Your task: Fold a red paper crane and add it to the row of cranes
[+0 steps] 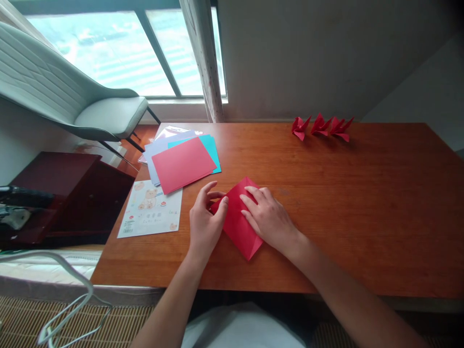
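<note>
A sheet of red origami paper (239, 227) lies on the wooden table in front of me, turned so that one corner points towards me. Crease lines show near its lower corner. My left hand (206, 218) pinches the paper's left corner between thumb and fingers; the fingertips are partly hidden. Across the right part of the sheet rests my right hand (268, 216), its fingers spread and pressing on the surface.
Three folded red paper figures (320, 126) stand at the table's far edge. Left of my hands lie red sheets (184, 164), blue sheets (215, 153) and a white printed cover (152, 212). A pale chair (112, 116) stands beyond the table's left end.
</note>
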Demonstrator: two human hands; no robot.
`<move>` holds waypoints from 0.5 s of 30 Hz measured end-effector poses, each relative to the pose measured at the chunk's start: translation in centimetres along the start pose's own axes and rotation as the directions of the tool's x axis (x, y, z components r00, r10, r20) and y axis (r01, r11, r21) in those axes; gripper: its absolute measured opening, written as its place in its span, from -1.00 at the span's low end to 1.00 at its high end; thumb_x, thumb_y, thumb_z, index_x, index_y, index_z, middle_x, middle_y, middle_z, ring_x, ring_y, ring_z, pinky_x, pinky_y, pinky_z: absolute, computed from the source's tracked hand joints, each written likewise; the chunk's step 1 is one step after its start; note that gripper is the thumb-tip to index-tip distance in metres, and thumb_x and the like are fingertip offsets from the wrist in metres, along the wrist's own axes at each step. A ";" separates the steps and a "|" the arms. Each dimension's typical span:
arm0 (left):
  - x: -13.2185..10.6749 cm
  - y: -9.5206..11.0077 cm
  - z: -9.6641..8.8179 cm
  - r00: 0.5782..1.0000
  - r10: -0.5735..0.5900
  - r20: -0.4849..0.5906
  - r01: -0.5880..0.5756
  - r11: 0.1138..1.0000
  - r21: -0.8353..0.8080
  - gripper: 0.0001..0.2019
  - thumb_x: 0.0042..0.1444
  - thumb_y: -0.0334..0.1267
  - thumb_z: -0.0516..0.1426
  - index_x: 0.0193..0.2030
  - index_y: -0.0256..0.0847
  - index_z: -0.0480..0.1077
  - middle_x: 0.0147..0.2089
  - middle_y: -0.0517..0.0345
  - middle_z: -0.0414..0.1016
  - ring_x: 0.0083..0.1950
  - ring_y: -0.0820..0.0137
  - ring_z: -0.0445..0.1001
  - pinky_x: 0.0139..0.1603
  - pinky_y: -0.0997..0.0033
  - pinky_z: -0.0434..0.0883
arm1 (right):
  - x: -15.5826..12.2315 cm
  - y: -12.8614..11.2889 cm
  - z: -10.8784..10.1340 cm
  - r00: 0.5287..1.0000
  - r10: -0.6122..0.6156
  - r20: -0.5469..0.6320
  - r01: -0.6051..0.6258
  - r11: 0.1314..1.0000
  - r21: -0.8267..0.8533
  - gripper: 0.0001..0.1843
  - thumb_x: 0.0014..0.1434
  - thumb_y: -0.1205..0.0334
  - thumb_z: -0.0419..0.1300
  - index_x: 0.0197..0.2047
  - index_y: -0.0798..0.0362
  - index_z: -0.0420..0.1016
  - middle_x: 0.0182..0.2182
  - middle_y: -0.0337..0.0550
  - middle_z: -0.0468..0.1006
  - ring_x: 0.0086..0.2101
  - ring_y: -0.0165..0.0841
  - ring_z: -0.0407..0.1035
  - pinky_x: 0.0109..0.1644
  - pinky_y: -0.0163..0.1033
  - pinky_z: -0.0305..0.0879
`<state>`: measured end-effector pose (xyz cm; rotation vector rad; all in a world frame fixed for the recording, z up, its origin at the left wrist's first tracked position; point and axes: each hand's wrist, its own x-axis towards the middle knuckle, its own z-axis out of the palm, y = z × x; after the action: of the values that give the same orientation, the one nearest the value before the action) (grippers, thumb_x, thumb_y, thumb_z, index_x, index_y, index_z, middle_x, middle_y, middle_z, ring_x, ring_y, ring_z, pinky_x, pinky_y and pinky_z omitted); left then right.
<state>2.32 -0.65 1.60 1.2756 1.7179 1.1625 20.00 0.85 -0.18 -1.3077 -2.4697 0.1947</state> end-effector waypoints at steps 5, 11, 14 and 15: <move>-0.1 0.6 0.6 0.989 -0.119 0.088 0.132 0.978 -0.161 -0.59 0.23 -0.04 0.17 0.11 -0.23 0.44 0.01 -0.06 0.62 0.02 0.19 0.60 -0.08 0.30 0.53 | -0.1 0.0 0.0 1.000 0.005 0.005 -0.006 1.000 0.009 -0.59 0.37 0.23 0.09 0.24 0.12 0.44 0.20 0.15 0.42 0.08 -0.03 0.30 0.10 0.05 0.45; -0.2 1.0 1.1 0.973 0.177 0.145 -0.207 0.950 0.232 -0.69 0.30 -0.21 0.10 0.12 -0.18 0.49 0.14 -0.03 0.59 0.18 0.18 0.53 0.24 0.15 0.42 | -0.1 0.1 -0.1 1.000 0.010 0.008 -0.010 0.999 0.048 -0.59 0.37 0.25 0.08 0.23 0.15 0.44 0.21 0.16 0.42 0.09 -0.03 0.29 0.16 0.05 0.42; -0.6 0.7 1.0 0.940 0.296 0.168 -0.340 0.843 0.417 -0.67 0.34 -0.27 0.05 0.19 -0.18 0.44 0.16 -0.06 0.57 0.18 0.18 0.53 0.22 0.12 0.44 | -0.1 0.1 -0.1 1.000 0.029 0.004 -0.029 0.998 0.047 -0.58 0.37 0.28 0.07 0.23 0.20 0.44 0.21 0.18 0.42 0.08 -0.04 0.29 0.17 0.04 0.41; -0.7 0.6 1.0 0.928 0.328 0.176 -0.372 0.811 0.451 -0.65 0.34 -0.28 0.04 0.22 -0.20 0.41 0.17 -0.07 0.57 0.18 0.17 0.53 0.21 0.11 0.45 | -0.1 0.1 -0.1 0.999 0.034 0.005 -0.034 0.998 0.046 -0.58 0.38 0.29 0.06 0.24 0.22 0.44 0.22 0.17 0.42 0.08 -0.04 0.29 0.18 0.03 0.41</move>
<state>3.65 -1.02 1.78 1.9890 1.8140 0.8727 20.16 0.89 -0.17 -1.3320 -2.4331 0.2608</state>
